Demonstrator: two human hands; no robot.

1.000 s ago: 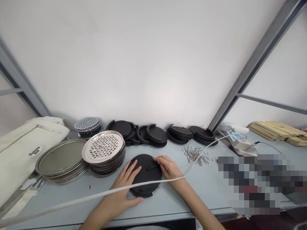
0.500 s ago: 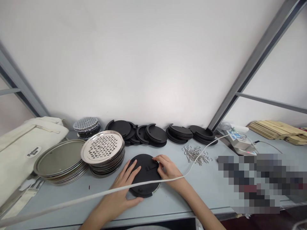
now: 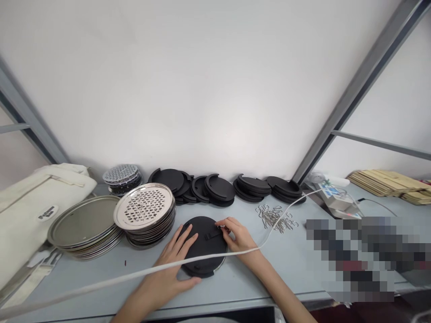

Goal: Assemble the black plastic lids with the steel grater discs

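Note:
A round black disc point(image 3: 210, 251) lies on the bench in front of me, with a small rectangular slot or tab near its upper right and a light metal edge at its lower right. My left hand point(image 3: 173, 258) rests on the disc's left side, fingers spread, thumb at the lower edge. At the upper right rim, my right hand point(image 3: 237, 237) pinches a small metal wire hook, mostly hidden by the fingers. More bent wire hooks point(image 3: 274, 218) lie in a loose pile to the right. A white cord point(image 3: 215, 255) crosses in front of the disc and both arms.
Stacks of black discs point(image 3: 220, 188) line the wall. On the left stand perforated metal grater plates point(image 3: 144, 208), plain round metal plates point(image 3: 85, 224) and a cream bag point(image 3: 43, 197). Tan flat pieces point(image 3: 384, 181) and a small boxed device point(image 3: 336, 197) sit right; an area nearby is blurred.
My right thumb and fingers have shifted slightly at the disc's rim, and the small tab there looks a little different. My left hand has stayed in place.

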